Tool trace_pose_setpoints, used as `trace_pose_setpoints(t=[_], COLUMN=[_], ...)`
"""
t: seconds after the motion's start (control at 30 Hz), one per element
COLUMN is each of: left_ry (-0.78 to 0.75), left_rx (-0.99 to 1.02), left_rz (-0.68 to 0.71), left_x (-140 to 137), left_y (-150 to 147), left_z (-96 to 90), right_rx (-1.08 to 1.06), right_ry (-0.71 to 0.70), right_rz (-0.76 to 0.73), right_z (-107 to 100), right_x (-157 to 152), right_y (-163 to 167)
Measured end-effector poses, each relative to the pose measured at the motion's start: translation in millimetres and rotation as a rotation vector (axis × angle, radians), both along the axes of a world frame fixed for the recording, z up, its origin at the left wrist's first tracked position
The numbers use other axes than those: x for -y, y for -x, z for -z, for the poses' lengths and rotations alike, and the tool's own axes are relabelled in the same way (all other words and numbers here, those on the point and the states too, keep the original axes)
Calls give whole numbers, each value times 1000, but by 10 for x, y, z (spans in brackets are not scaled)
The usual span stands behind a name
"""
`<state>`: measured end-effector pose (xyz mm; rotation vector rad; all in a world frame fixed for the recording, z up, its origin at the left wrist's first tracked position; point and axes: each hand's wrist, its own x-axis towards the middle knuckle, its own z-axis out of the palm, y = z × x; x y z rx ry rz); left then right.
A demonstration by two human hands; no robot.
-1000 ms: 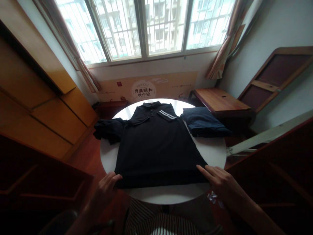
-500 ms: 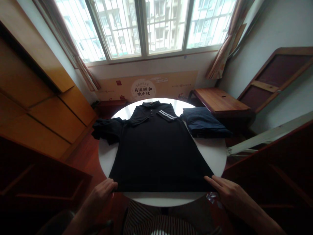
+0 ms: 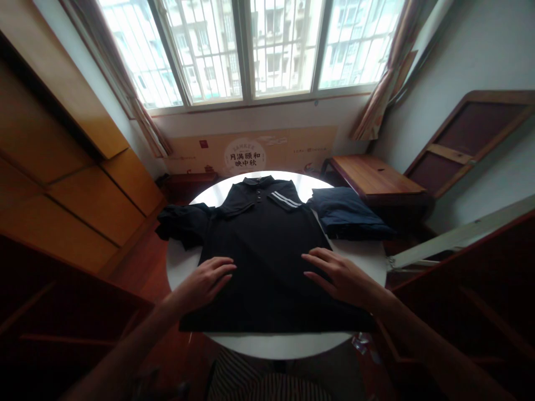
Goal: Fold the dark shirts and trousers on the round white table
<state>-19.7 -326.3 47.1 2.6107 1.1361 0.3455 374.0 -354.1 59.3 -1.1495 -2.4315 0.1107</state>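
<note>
A black polo shirt (image 3: 263, 278) lies spread out on the round white table (image 3: 276, 346), its collar toward the window and its hem toward me. Both sleeves are folded inward over the chest, and the one on the right carries two white stripes. My left hand (image 3: 209, 281) is over the left side of the shirt's body, fingers stretched and apart. Over the right side is my right hand (image 3: 334, 275), its fingers likewise extended. Neither hand grips the fabric; whether the fingertips touch it I cannot tell.
A crumpled dark garment (image 3: 181, 223) lies at the table's left edge. Folded dark blue clothing (image 3: 349, 214) rests on the right side. Beyond the table are a wooden low table (image 3: 376, 175), a barred window (image 3: 251, 50) and, leftward, wooden cabinets (image 3: 83, 200).
Both hands have let go of the hem corners and moved forward and inward over the shirt's body. The hem now lies loose across the table's near side.
</note>
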Motion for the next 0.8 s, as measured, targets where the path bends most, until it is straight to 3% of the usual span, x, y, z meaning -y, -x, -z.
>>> trace_pose_setpoints(t=[0.1,0.2,0.3,0.37,0.5,0.57,0.6,0.67,0.8], left_ry=[-34,-65,-98,-95,-96,-37,25,48,103], left_rx=[-106,-156,-71,39,282,371,419,463,547], left_rz=[-26,-51,-53,-95,-241,-435,-579,-708,-850], left_x=[-168,-101,-135,-389,-1506,-2199,-2525,-3080,-3740], left_y=[-145,-74,27,14,-218,-357,-414,-489,-523], left_z=[259,472,451,297,-107,-225,-245,-205,83], right_rx=[39,20,-59,-99,-205,-378,-460,-525,-547], right_ry=[35,86,96,106,327,438,487,534,608], right_rz=[-25,-3,55,91,279,474,568,674,773], right_z=[138,261,158,-47,-471,-540,-527,-422,-78], right_x=[-201,-225,-431,-814,-2023,-2621,-2874,-3263,-3690], right_y=[202,122,-86,-192,-259,-255,-251,-248,-254])
